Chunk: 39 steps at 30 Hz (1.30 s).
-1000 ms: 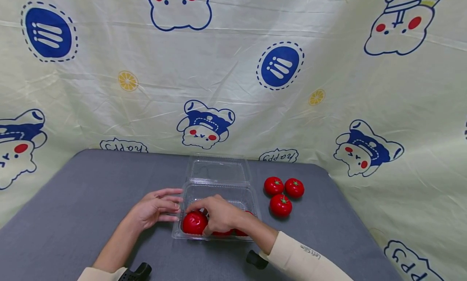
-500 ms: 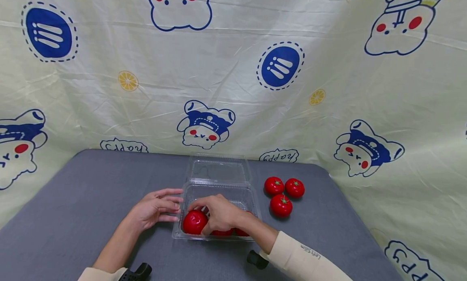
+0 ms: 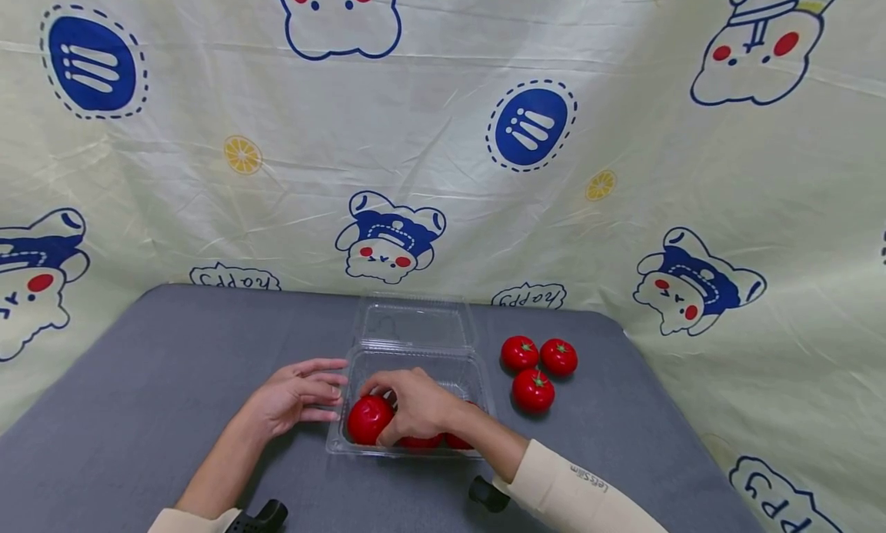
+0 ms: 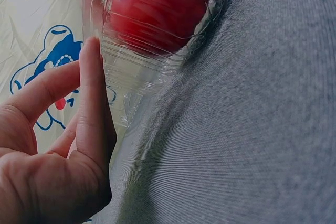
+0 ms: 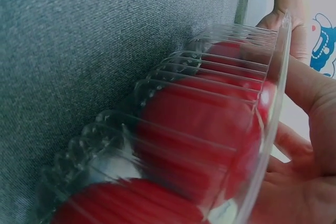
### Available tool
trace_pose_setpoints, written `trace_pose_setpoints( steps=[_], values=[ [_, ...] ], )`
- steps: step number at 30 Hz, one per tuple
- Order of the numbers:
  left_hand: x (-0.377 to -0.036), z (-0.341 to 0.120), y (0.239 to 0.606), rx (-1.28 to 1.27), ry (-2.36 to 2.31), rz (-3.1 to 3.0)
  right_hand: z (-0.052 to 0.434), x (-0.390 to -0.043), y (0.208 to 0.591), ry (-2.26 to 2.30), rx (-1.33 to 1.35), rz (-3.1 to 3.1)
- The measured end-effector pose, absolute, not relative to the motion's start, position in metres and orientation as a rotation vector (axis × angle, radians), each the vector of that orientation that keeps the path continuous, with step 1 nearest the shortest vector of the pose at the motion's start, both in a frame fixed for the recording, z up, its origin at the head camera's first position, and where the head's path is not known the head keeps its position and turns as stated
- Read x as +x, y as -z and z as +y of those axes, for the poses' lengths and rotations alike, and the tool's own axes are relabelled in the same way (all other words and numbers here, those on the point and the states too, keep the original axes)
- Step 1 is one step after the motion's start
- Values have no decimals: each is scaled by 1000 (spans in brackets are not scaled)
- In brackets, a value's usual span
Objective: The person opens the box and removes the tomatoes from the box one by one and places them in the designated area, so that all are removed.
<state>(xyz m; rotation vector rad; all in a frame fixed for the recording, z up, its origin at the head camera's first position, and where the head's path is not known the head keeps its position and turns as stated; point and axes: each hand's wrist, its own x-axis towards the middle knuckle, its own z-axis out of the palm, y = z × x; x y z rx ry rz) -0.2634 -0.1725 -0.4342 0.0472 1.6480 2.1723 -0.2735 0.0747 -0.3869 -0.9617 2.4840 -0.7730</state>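
Head view: our right hand [image 3: 415,406] curls around a red tomato [image 3: 369,419] inside the clear clamshell box [image 3: 477,379] on the grey table [image 3: 159,364]; the sleeve [image 3: 574,491] reads "letsSlim", the backdrop cloth [image 3: 235,276] "happy". Left wrist view: our left hand [image 4: 58,145] rests straight-fingered against the box wall [image 4: 131,85]. Right wrist view: fingers [image 5: 310,93] cup the tomato [image 5: 205,129] behind the ribbed plastic.

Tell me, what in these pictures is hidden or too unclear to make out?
- Head view: the right hand covers most tomatoes in the clear box, so their number is unsure.
- Left wrist view: the left hand is cut off by the edge.
- Right wrist view: ribbed plastic blurs the tomatoes.
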Motion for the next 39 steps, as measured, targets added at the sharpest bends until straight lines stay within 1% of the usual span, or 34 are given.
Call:
trace_pose_setpoints(
  steps=[7, 22, 29, 39],
  values=[
    [-263, -173, 434, 38, -2178, 1640, 74, -274, 385, 782, -904, 2548],
    [-264, -172, 434, 13, -2173, 1652, 81, -272, 367, 926, -726, 2596],
    [-264, -172, 433, 19, -2173, 1648, 88, -272, 361, 961, -744, 2599],
    [-265, -171, 433, 13, -2176, 1651, 94, -270, 358, 899, -730, 2650]
  ],
)
